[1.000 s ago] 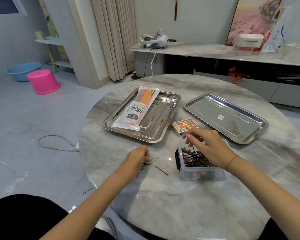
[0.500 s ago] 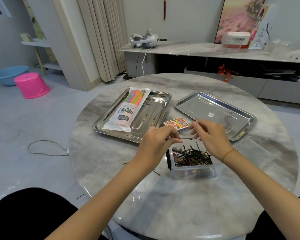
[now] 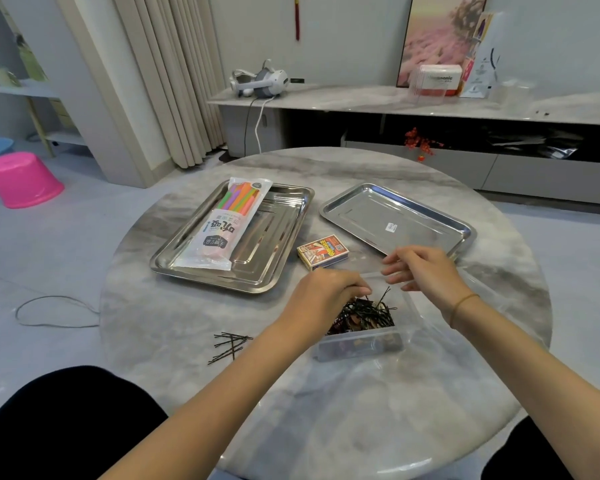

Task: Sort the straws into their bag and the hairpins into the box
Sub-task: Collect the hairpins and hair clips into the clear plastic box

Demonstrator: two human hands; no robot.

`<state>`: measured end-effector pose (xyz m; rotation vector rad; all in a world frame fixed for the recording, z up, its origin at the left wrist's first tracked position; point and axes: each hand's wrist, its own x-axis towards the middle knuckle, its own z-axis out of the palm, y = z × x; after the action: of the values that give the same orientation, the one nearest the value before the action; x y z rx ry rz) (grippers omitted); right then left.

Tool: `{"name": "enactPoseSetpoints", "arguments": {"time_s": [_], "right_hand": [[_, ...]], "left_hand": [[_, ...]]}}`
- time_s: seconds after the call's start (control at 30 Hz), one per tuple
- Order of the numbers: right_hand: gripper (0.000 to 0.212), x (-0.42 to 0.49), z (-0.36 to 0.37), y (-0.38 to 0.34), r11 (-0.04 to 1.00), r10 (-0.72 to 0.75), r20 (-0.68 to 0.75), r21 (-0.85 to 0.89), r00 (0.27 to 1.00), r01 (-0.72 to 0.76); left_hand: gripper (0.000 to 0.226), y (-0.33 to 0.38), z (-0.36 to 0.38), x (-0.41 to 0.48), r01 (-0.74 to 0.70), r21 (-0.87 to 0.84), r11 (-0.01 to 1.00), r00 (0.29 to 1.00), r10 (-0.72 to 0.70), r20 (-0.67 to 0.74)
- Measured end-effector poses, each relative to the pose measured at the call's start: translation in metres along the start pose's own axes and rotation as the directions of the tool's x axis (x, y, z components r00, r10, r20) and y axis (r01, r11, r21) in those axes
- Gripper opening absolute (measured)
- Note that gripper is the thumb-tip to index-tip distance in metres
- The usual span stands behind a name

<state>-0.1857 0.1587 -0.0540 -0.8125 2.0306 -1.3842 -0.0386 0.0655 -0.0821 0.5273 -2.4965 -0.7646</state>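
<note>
Up and left of the left hand: straws in their bag, soft and light, flat on a tray. Down and left of it: loose hairpins on the table, thin, light, stiff, slippery; best pinched at the bent end. Left hand curled down into the box, on the pile; can't tell if pinching one. Right hand curled at the far rim; can't tell if holding. Just behind: card pack, not in the way.
</note>
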Motion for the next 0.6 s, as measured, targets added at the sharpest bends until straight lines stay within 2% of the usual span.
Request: {"name": "enactPoseSetpoints", "arguments": {"time_s": [0.17,0.23,0.33,0.4,0.53,0.6], "right_hand": [[0.03,-0.001,0.0,0.0,0.998,-0.019,0.04,-0.056,0.999,0.022],[0.028,-0.002,0.001,-0.001,0.996,-0.032,0.051,-0.081,0.998,0.036],[0.027,-0.002,0.003,-0.002,0.993,-0.043,0.047,-0.106,0.998,0.048],[0.027,-0.001,0.005,-0.003,0.992,-0.047,0.036,-0.118,0.998,0.051],[0.028,0.001,0.009,-0.003,0.989,-0.043,0.02,-0.142,0.999,0.045],[0.029,0.002,0.011,-0.003,0.988,-0.039,0.013,-0.151,0.999,0.041]], "left_hand": [[0.024,-0.003,-0.002,-0.01,0.031,-0.033,0.999,0.997,-0.034,-0.071],[0.023,-0.005,-0.009,-0.013,0.059,-0.122,0.991,0.988,-0.076,-0.133],[0.017,-0.013,-0.025,-0.016,0.157,-0.29,0.944,0.962,-0.212,-0.17],[0.012,-0.022,-0.038,-0.019,0.213,-0.286,0.934,0.957,-0.259,-0.133],[0.001,-0.046,-0.057,-0.027,0.337,-0.169,0.926,0.941,-0.324,0.102],[0.009,-0.059,-0.064,-0.032,0.34,-0.068,0.938,0.934,-0.328,0.145]]}}
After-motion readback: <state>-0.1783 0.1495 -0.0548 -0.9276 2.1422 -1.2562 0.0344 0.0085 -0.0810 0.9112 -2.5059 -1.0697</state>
